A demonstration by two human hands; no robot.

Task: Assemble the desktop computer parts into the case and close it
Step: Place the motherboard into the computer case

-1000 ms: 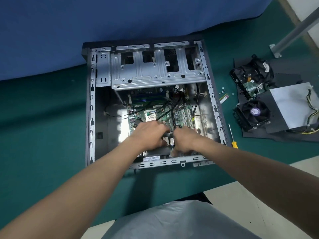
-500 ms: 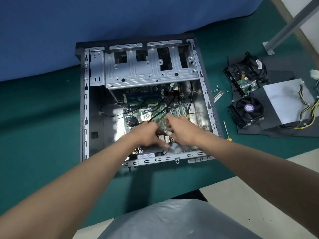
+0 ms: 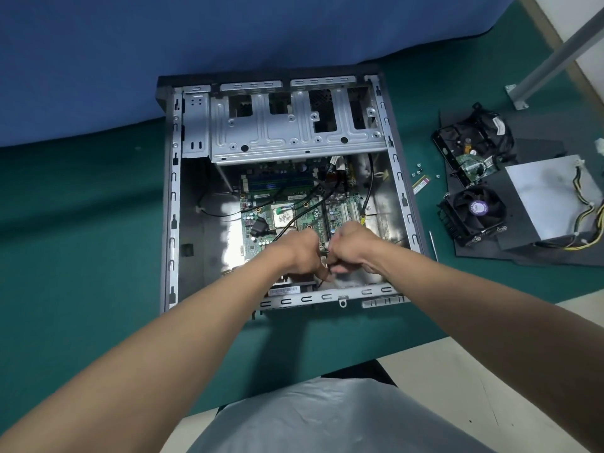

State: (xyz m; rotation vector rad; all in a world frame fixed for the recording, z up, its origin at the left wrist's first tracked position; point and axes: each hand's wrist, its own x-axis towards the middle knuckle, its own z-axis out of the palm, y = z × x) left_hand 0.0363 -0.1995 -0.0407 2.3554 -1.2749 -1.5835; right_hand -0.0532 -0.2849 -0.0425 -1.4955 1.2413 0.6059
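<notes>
The scene is lit evenly and fairly brightly from overhead. A blown-out patch of glare is thrown off the bare metal floor of the case point(image 3: 228, 237), and a fainter sheen is seen on the drive cage point(image 3: 294, 138). Soft arm shadows are cast on the green mat point(image 3: 81, 256) below the case's near edge, and a dim band is laid beneath the blue cloth point(image 3: 130, 60). Straight lines are bowed toward the edges by the wide lens. The left hand point(image 3: 302, 253), right hand point(image 3: 353, 250) and thin black cable point(image 3: 327, 266) between them are slightly softened, and the forearms are stretched at the lower corners
</notes>
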